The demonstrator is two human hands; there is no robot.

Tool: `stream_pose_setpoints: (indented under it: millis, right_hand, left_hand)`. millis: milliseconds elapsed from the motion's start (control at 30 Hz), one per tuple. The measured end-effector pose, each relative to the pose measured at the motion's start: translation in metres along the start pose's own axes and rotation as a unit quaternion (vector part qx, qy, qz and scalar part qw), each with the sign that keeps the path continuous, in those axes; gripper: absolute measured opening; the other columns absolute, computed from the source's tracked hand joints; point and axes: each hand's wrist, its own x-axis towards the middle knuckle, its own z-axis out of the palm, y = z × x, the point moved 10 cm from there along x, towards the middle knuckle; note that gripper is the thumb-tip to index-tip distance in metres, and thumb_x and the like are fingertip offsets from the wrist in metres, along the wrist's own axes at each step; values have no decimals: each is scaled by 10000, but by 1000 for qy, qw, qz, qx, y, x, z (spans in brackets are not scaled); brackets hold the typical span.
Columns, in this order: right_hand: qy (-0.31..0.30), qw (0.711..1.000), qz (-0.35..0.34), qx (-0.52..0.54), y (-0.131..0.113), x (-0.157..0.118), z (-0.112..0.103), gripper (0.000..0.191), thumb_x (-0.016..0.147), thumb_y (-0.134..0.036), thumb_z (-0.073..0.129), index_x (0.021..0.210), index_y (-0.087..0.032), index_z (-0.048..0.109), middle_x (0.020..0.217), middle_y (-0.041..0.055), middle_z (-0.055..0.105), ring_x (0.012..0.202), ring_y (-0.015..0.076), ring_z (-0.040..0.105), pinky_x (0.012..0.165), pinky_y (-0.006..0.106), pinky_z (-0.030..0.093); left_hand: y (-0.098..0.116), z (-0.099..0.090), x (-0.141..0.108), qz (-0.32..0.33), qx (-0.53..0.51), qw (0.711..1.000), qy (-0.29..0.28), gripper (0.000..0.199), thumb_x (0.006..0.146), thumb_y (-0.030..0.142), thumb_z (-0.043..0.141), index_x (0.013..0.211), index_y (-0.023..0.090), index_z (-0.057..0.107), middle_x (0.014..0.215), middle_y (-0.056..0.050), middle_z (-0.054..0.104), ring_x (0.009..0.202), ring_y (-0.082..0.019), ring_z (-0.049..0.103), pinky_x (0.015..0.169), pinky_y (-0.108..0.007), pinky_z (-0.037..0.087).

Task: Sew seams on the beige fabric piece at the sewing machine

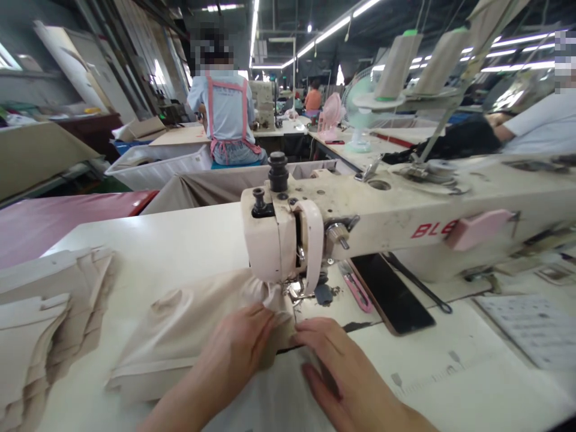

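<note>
A beige piece of fabric (180, 324) lies on the table and runs, gathered in folds, to the presser foot (294, 291) of a sewing machine (279, 234). My left hand (245, 336) is closed on the fabric just in front of the foot, its fingers curled together and the thumb hidden. Right beside it, my right hand (330, 366) touches the fabric's right edge with its fingertips. Its fingers are stretched out, with the thumb held apart from them.
Stacked beige cut pieces (54, 318) lie at the left. Right of the needle are pink-handled snips (357, 291), a phone (396, 294) and a dark tool (423, 282). Thread cones (398, 66) stand above the machine. A person in a pink-strapped apron (227, 114) sits ahead.
</note>
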Motion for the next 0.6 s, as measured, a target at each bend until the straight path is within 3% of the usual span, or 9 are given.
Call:
stream_pose_setpoints:
  millis: [100,167,267,433,600]
  right_hand:
    - [-63,995,-21,-68,-6,0,16,405,839,-86,466,1240,-128,506,1263,115,523,1203,226,436,1081,396,391]
    - [-90,991,-25,-91,-5,3,20,353,886,-127,434,1220,-120,549,1205,120,568,1167,233,468,1062,396,415]
    - [-106,989,-55,-86,-10,7,18,387,886,-109,397,1245,-105,542,1166,140,590,1142,236,488,1026,394,446]
    - [-106,985,-103,-93,-16,5,10,450,840,-89,418,1279,-92,517,1159,147,613,1135,239,509,1029,408,442]
    - [-125,977,-104,-140,-9,10,8,471,813,-98,431,1273,-113,528,1224,111,606,1148,234,517,1056,414,417]
  left_hand:
    - [5,2,-3,5,34,999,-13,132,847,150,423,920,193,524,916,-55,569,835,-210,542,727,-348,471]
    - [13,7,-7,27,47,998,-37,287,789,97,444,1050,198,507,1035,-64,559,941,-226,530,810,-365,483]
    - [22,14,-9,65,62,994,-54,287,875,110,369,1121,187,494,1015,-64,563,918,-213,532,788,-340,499]
    - [30,23,-6,129,170,977,17,196,938,195,378,1080,159,508,852,-49,585,721,-207,538,576,-323,467]
    - [19,31,0,118,190,974,31,203,932,223,423,1111,163,499,892,-50,586,767,-208,550,651,-340,514]
